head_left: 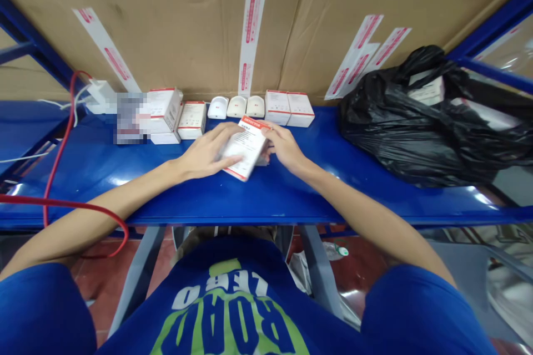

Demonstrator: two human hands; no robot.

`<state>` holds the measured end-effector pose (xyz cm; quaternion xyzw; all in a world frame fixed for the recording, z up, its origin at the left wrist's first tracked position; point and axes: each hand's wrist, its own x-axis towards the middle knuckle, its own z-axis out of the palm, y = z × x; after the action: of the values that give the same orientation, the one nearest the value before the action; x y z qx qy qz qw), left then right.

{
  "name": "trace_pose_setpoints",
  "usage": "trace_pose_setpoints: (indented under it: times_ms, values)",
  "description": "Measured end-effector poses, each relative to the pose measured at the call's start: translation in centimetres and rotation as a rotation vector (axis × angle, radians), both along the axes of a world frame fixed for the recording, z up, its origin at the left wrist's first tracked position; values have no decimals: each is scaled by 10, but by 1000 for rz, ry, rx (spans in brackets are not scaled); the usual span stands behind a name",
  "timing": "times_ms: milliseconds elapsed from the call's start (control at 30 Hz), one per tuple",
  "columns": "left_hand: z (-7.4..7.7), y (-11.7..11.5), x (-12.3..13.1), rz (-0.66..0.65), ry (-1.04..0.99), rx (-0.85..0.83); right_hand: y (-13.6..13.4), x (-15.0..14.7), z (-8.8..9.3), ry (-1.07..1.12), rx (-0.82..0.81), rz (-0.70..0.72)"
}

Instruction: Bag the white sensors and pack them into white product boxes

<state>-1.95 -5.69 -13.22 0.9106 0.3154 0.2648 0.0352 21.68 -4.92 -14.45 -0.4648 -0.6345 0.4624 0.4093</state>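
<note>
A white and red detector box [249, 147] is held tilted between my two hands, above the blue shelf. My left hand [212, 152] grips its left side, with the thumb across the printed face. At the upper right edge, my right hand [285, 147] has its fingers closed round the box; some of them are hidden behind it. Just beyond the hands, three white detectors [237, 106] stand in a row. Two boxes [277, 107] of the same kind are to their right, and a few more boxes [160, 111] are stacked to the left.
Bulging at the right is a black plastic bag [383, 116] with white boxes inside. A red cable [62, 150] loops over the left side, near a white plug [101, 94]. Taped cardboard [187, 22] backs the blue shelf [308, 194].
</note>
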Motion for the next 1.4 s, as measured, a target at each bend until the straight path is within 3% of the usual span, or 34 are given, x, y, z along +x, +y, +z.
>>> trace_pose_setpoints:
  times_ms: [100, 200, 400, 567, 667, 900, 1033, 1167, 1300, 1400]
  values:
    - [-2, 3, -2, 42, 48, -152, 13, 11, 3, -46, -62, -80]
    - [-10, 10, -3, 124, 175, -95, 24, 22, 2, -125, -75, -91]
    - [-22, 16, -3, 103, 353, 45, 12, 19, -2, -491, 362, -160]
    - [-22, 17, -6, 181, 383, 59, -24, -4, 0, -775, 500, 20]
    - [-23, 20, -9, 189, 357, 50, -32, -10, -2, -860, 566, 155]
    - [-24, 22, -11, 178, 362, 77, -24, -4, 0, -830, 657, 138]
    - [-24, 21, -11, 185, 412, 113, 0, 19, 24, -799, 731, -44]
    - [-24, 20, -11, 178, 403, 125, 46, 63, 45, -834, 680, -201]
    - [-24, 20, -12, 184, 389, 107, 89, 98, 42, -917, 663, -207]
    - [-25, 20, -11, 178, 372, 102, 104, 109, 36, -963, 624, -188]
